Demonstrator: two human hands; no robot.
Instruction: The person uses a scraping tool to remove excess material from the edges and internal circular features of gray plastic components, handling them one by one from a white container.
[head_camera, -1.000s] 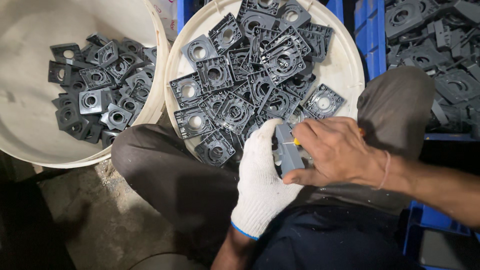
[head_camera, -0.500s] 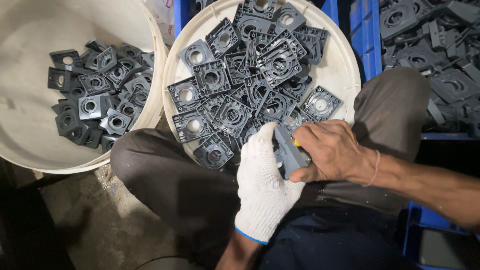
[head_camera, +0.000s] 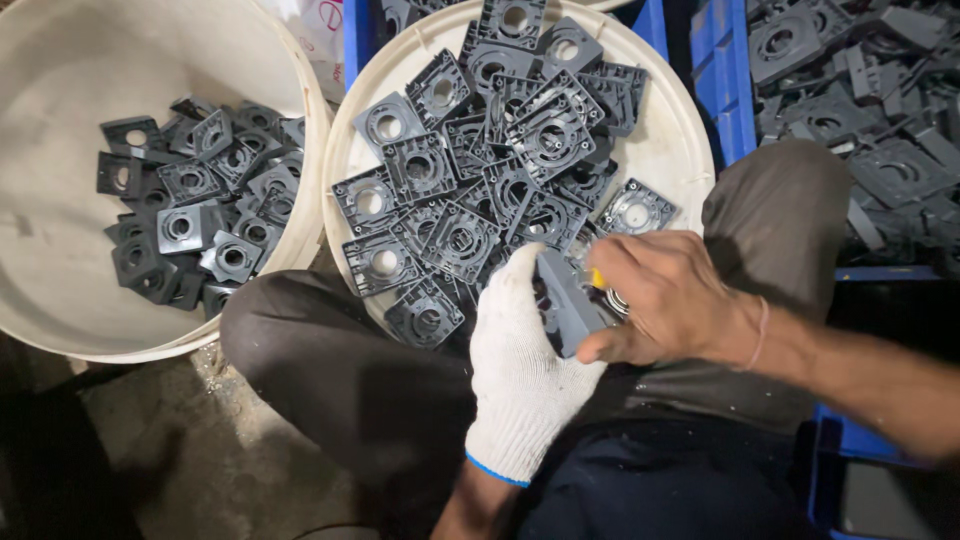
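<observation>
My left hand (head_camera: 520, 370), in a white knit glove, grips a grey square plastic part (head_camera: 567, 300) held on edge above my lap. My bare right hand (head_camera: 665, 295) is closed on a small tool with a yellow piece (head_camera: 597, 279) pressed against that part. Just beyond my hands sits a white bucket (head_camera: 680, 140) heaped with several grey square plastic plates (head_camera: 470, 180), each with a round hole in the middle. A second white bucket (head_camera: 60, 230) to the left holds a smaller pile of the same parts (head_camera: 195, 235).
A blue crate (head_camera: 730, 90) at the upper right holds more dark grey plastic parts (head_camera: 860, 110). My legs in dark trousers (head_camera: 330, 360) lie under the buckets. Dusty concrete floor (head_camera: 200, 460) shows at the lower left.
Both hands have shifted slightly and the held part has turned from flat-facing to on edge. The view has moved a little closer to the buckets.
</observation>
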